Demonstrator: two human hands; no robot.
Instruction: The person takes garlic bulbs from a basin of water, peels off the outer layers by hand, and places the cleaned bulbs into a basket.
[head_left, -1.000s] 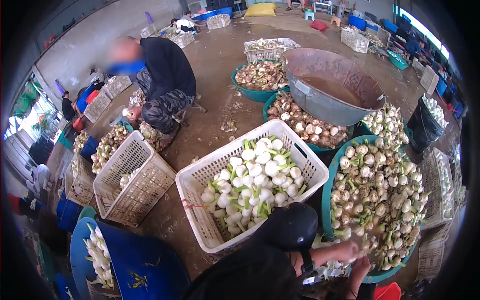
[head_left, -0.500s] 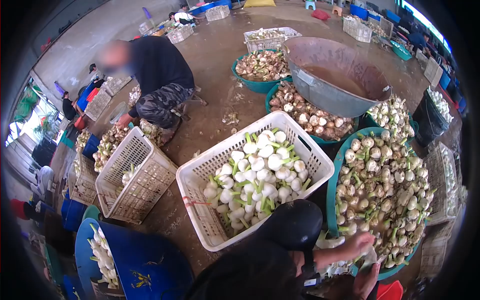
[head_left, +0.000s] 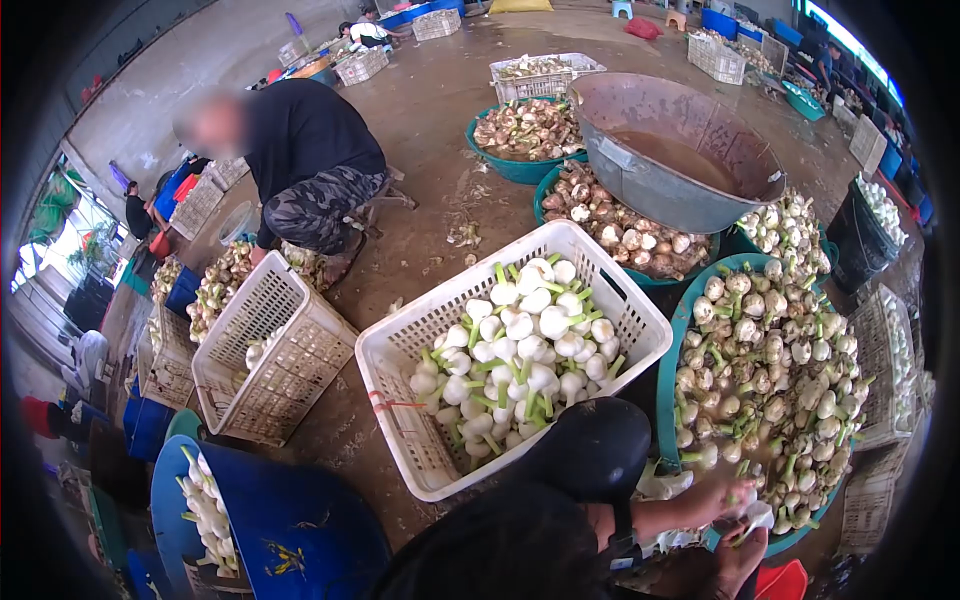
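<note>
My left hand (head_left: 712,502), with a dark band at its wrist, is closed at the near edge of a teal tub (head_left: 668,400) of muddy garlic bulbs (head_left: 765,350). Just below it, my right hand (head_left: 737,565) is curled around a garlic bulb (head_left: 758,517) with white skin and a short green stem. The fingers of both hands meet at this bulb and partly cover it. Pale loose peel (head_left: 662,484) lies under my left forearm. To the left of my dark-clad knee, a white plastic crate (head_left: 400,440) holds clean white garlic bulbs (head_left: 520,345) with trimmed green stems.
A large metal basin (head_left: 640,180) with brown water rests by tubs of unpeeled garlic (head_left: 530,130). A blue barrel (head_left: 300,520) and a tilted crate (head_left: 270,390) stand left. A crouching person (head_left: 315,150) works beyond them. A red object (head_left: 780,580) is near my right hand.
My left hand has come down slightly toward my right hand, and the white bulb shows more clearly between them. The crouching person has leaned further left and down.
</note>
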